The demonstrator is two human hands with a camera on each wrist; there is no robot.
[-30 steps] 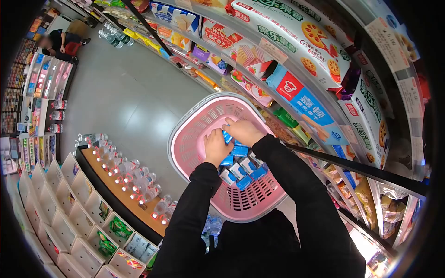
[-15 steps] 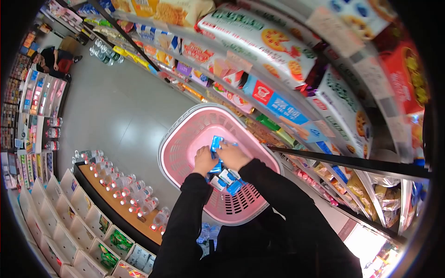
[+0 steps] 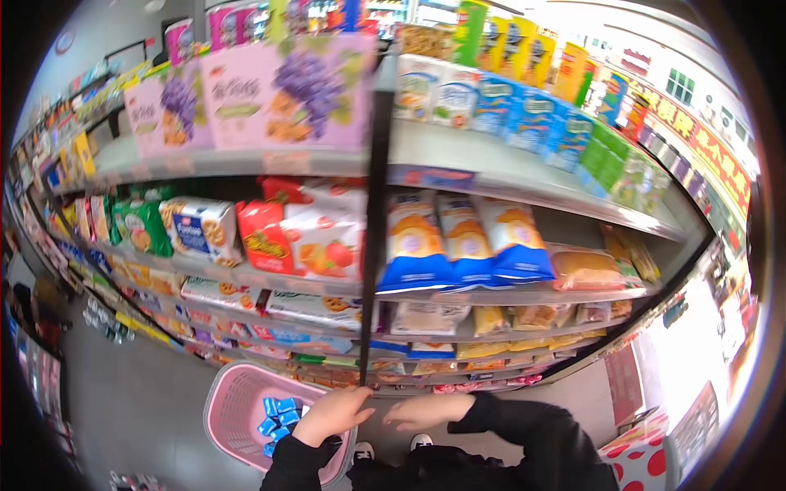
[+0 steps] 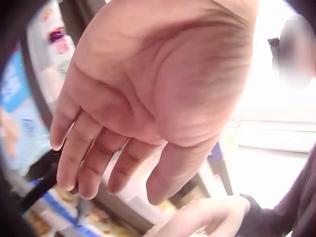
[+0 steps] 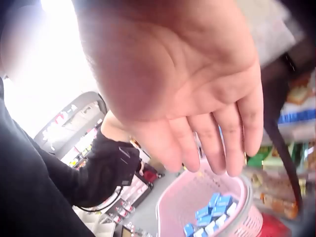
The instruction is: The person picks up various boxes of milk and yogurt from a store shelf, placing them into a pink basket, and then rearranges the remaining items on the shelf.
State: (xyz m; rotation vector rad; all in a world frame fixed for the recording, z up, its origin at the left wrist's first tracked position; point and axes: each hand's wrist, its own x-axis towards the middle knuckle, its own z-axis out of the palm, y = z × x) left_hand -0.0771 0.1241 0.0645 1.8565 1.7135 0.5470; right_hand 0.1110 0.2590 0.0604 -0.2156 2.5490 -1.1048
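At the lower middle of the head view, the left hand (image 3: pixel 334 413) and the right hand (image 3: pixel 430 409) hovered apart, fingers released and holding nothing. Blue packs (image 3: pixel 281 417) lay inside the pink basket (image 3: pixel 235 421), left of the shoes (image 3: pixel 363 451); the left hand and its sleeve (image 3: pixel 296 468) hid part of the basket's right side. The right wrist view showed white faces among the packs and the right palm, which the head view did not; the left wrist view showed no packs. A dark post (image 3: pixel 377 164) split the shelves above.
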